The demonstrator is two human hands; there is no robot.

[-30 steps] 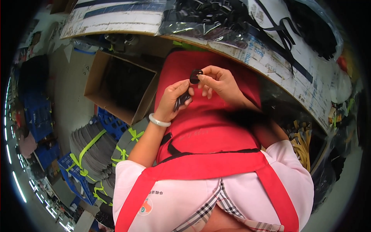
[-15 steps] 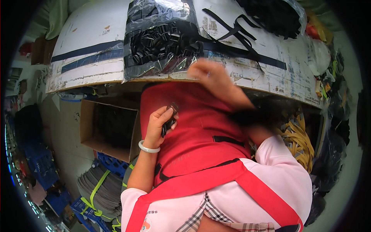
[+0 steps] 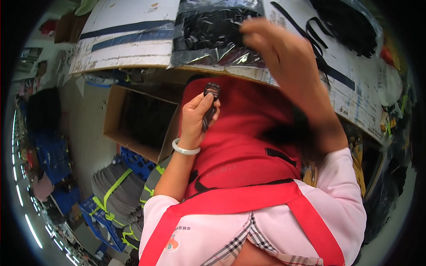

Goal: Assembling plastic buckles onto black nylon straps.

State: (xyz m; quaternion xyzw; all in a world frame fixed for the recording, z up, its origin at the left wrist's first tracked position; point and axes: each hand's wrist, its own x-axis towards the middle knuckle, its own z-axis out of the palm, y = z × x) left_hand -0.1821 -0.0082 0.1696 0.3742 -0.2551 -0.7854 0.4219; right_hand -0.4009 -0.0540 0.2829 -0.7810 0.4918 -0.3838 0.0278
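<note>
Black plastic buckles (image 3: 213, 90) stick up from my left hand (image 3: 192, 119), which is closed round them over the red apron. One with an open frame shows above the thumb, and more black plastic hangs below the fingers. Beyond it, a clear plastic bag (image 3: 199, 58) lies at the table's edge, with a heap of black buckles (image 3: 206, 31) in it. My right hand (image 3: 286, 51) hovers at the right side of this heap, its fingers stretched toward the buckles. Motion blurs those fingertips, so whether they pinch anything cannot be seen.
Black straps (image 3: 317, 33) lie on the white table (image 3: 128, 51), right of the bag. Another bag of black pieces (image 3: 350, 26) sits farther right. Below the table's left part stands an open cardboard box (image 3: 117, 111). Tied grey sheets (image 3: 113, 186) are stacked near my left elbow.
My right hand has moved from the bag's near right corner up over the heap. My left hand keeps its hold on the buckles. The whole view has shifted.
</note>
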